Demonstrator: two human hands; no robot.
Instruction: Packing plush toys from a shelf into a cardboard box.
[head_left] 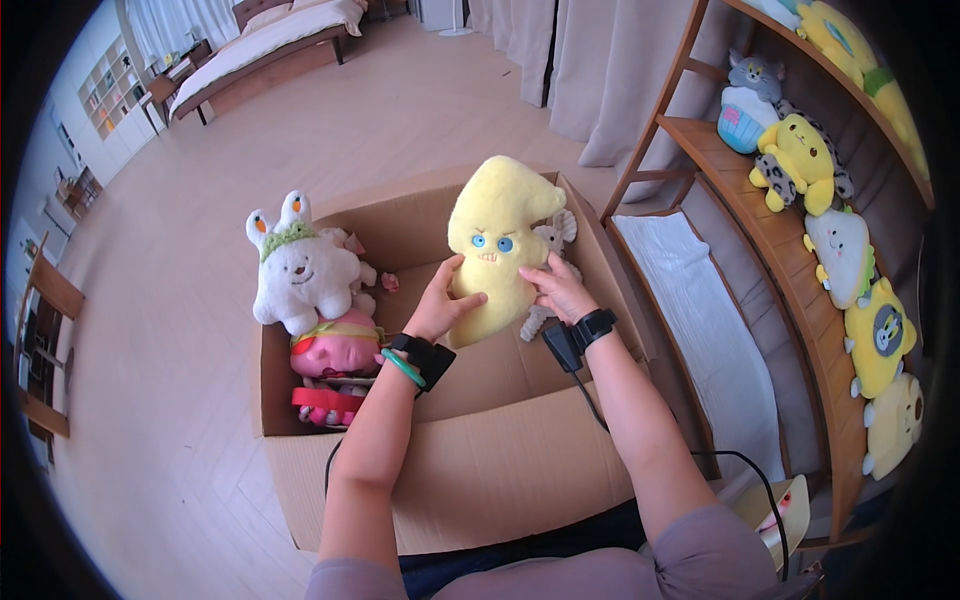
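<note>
A yellow plush toy [497, 205] with blue eyes and a curved tip is held upright over the cardboard box [440, 480]. My left hand [445, 305] grips its lower left side, thumb across the front. On its other side my right hand [562, 290] presses with fingers and thumb. Behind the right hand, a grey plush [536, 322] is partly hidden in the box. At the box's left end sits a white plush [300, 275] with a green headband and two stalk eyes. Under it lie a pink plush [335, 348] and a red-banded item [328, 400].
A wooden shelf [720, 150] at the right carries several plush toys, among them a yellow one [800, 160] and a cat in a blue cup [745, 110]. White cloth [700, 320] covers its lower level. A bed [265, 60] and curtains [610, 80] stand farther back.
</note>
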